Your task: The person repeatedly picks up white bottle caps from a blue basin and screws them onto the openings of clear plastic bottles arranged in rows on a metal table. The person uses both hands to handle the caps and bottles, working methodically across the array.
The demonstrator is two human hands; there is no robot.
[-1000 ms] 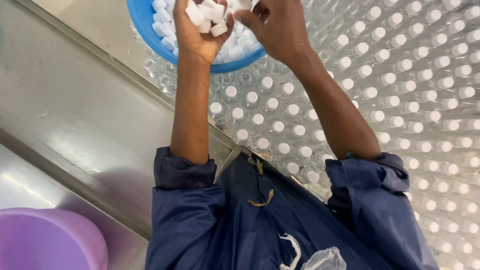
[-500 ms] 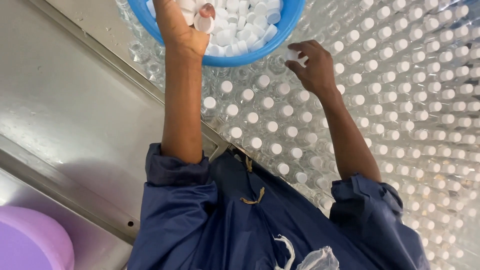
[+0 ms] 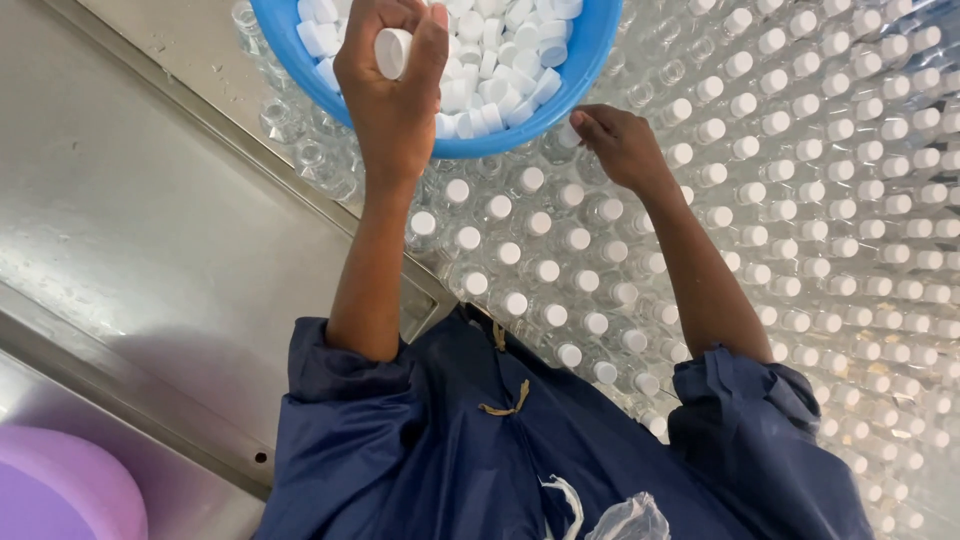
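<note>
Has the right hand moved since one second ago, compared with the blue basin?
Yes. The right hand left the blue basin and came down to the bottles below its rim.

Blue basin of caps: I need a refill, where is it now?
In the head view, top centre: the blue basin sits on the clear bottles, under the left hand, beside the right hand.

Bottling plant floor: massed clear bottles (image 3: pixel 800 230) beside the right hand (image 3: pixel 622 147), blue tub of white caps (image 3: pixel 500 75), stainless steel surface (image 3: pixel 150 230).
</note>
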